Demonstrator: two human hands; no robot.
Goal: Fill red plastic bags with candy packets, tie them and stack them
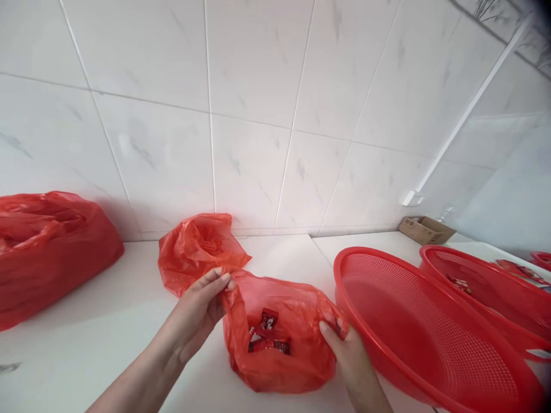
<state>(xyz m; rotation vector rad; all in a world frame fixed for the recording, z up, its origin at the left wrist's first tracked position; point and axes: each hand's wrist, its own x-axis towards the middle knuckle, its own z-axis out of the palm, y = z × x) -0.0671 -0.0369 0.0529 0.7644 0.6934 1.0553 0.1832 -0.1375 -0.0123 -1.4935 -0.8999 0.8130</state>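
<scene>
Head view: at the far left, one large filled red bag point(47, 252) is seen resting on the white counter point(107, 321), against the tiled wall point(258, 115) and well apart from the hands. Next, one crumpled red bag point(196, 246) lies behind the left hand point(202, 307). The left fingers are pinched together on the left rim of the open red bag point(279, 338), which sits on the counter between both hands. The right hand point(344, 344) is clamped on the right rim, fingers curled over the film. Inside the open bag, small red wrapped sweets point(267, 335) are visible; about four can be counted, though folds may hide others.

Risks, judged from this position:
- The film is thin and is stretched between two grips; a tear at either pinch point could be caused by a sharp pull.
- If one rim is released, the mouth could collapse and the sweets could be covered or spilled onto the counter.
- The right hand is just beside the nearest red basket point(430, 332); the basket could be knocked by an outward movement.

Further right, a second red basket point(486, 287) holding a few wrapped items is seen, and part of a third red rim point(543, 259) at the edge. One cardboard box point(425, 229) stands by the wall.

Count: three bags, three baskets (one partial), one box.
</scene>
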